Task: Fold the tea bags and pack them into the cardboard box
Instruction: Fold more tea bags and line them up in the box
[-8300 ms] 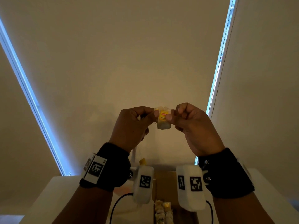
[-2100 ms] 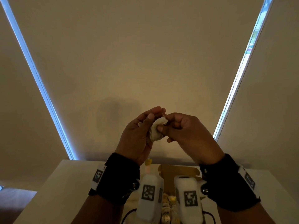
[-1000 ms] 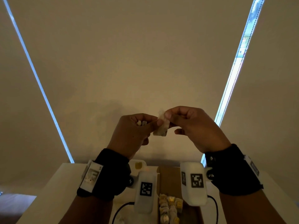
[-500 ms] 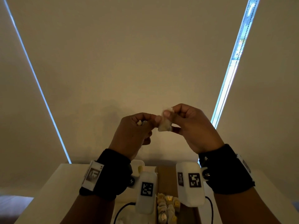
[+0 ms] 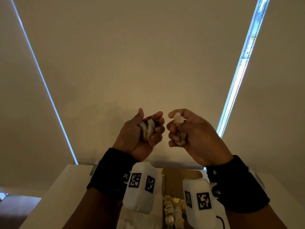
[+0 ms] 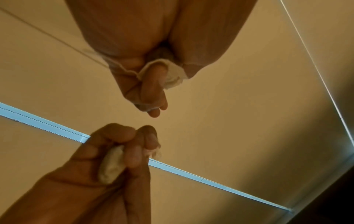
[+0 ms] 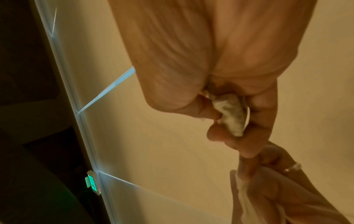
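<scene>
I hold both hands raised above the box [image 5: 181,176], which sits at 6 o'clock with folded bags [image 5: 173,210] already inside. My left hand [image 5: 140,134] curls around loose bags [image 5: 147,130]; my right hand [image 5: 189,133] pinches one bag [image 5: 178,119], fingers closed on it. To fold well, I think I should press it flat and tuck the string [image 5: 154,152] before lowering it. How many bags the left holds I cannot tell. The wrist cameras hide much of the box.

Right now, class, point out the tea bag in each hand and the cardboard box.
Left hand's tea bag [image 5: 147,129], head view, crumpled middle.
Right hand's tea bag [image 5: 177,117], head view, white top.
Cardboard box [image 5: 179,175], head view, back flap.
</scene>
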`<action>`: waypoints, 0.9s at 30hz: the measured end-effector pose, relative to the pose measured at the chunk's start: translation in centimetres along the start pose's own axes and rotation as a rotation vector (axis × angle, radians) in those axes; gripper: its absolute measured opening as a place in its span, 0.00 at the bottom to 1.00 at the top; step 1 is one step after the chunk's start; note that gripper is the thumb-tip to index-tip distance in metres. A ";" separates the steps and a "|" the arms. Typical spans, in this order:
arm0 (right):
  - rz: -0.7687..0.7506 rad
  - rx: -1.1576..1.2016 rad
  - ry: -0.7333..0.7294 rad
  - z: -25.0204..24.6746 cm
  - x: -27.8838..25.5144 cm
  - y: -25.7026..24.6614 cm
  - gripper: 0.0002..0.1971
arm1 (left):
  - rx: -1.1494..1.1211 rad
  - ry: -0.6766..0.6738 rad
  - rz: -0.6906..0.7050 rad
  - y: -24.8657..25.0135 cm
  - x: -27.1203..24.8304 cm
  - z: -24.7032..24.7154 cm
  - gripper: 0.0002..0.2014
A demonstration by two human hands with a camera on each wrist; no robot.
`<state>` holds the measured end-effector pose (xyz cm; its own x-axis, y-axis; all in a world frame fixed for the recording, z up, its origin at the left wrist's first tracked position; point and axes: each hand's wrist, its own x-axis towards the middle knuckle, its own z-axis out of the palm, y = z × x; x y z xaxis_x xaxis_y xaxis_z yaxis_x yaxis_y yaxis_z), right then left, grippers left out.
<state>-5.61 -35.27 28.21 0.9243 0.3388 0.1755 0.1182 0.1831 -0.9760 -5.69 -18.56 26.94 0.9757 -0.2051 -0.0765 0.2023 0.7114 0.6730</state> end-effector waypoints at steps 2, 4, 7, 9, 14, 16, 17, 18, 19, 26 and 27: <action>-0.001 -0.061 -0.046 0.7 0.0 0.5 0.11 | 0.015 0.028 0.025 -0.3 0.1 0.2 0.28; -0.061 -0.334 -0.044 1.3 -0.3 0.6 0.11 | 0.035 0.066 0.058 -0.5 0.2 0.5 0.28; -0.248 -0.781 0.004 1.7 -1.2 0.7 0.17 | 0.015 0.114 0.081 -0.6 0.3 0.9 0.27; -0.299 -0.804 0.053 1.4 -1.4 0.8 0.16 | 0.020 0.123 0.092 -0.5 0.2 1.1 0.26; -0.333 -0.763 0.103 0.6 -0.5 0.7 0.03 | 0.062 0.134 0.164 -0.9 0.2 1.5 0.21; -0.313 -0.674 0.082 0.1 -0.2 0.2 0.02 | 0.072 0.131 0.197 -0.9 0.2 1.6 0.19; -0.310 -0.623 0.085 -0.1 0.0 0.0 0.02 | 0.060 0.124 0.209 -0.9 0.2 1.6 0.18; -0.306 -0.574 0.095 -0.2 0.2 -0.2 0.02 | 0.043 0.110 0.218 -0.8 0.3 1.6 0.18; -0.295 -0.526 0.108 -0.4 0.5 -0.4 0.03 | 0.032 0.088 0.223 -0.7 0.4 1.4 0.18; -0.204 -0.210 0.110 -1.9 1.7 -2.2 0.08 | 0.106 0.071 0.282 -0.1 0.8 -0.1 0.17; -0.204 -0.164 0.102 -2.1 1.8 -2.4 0.09 | 0.108 0.086 0.294 0.1 0.9 -0.4 0.16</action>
<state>-3.49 -37.04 30.60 0.9060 0.2144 0.3649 0.3553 0.0831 -0.9310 -4.80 -18.42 26.61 0.9954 0.0593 0.0746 -0.0952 0.6552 0.7494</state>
